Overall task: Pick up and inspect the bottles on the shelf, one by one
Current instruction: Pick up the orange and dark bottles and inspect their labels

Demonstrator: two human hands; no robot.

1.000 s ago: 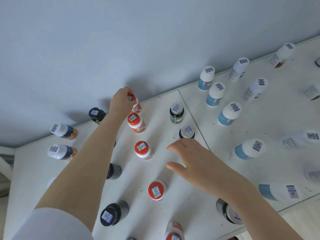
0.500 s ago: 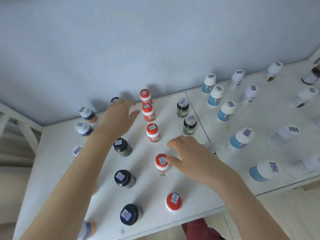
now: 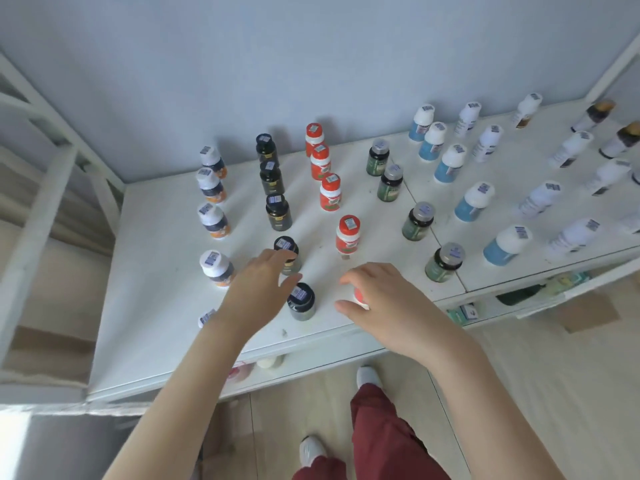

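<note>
Red-capped bottle [image 3: 360, 295] (mostly hidden) under right hand [image 3: 384, 306]

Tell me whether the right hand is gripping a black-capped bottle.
No, the right hand has its thumb and fingers curled round a red-capped bottle.

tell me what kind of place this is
Likely a stockroom or mock shop shelf: bottles stand in rows sorted by kind, like the red-capped bottles, lids bear barcode stickers, and the white shelf has more goods on a lower tier.
</note>
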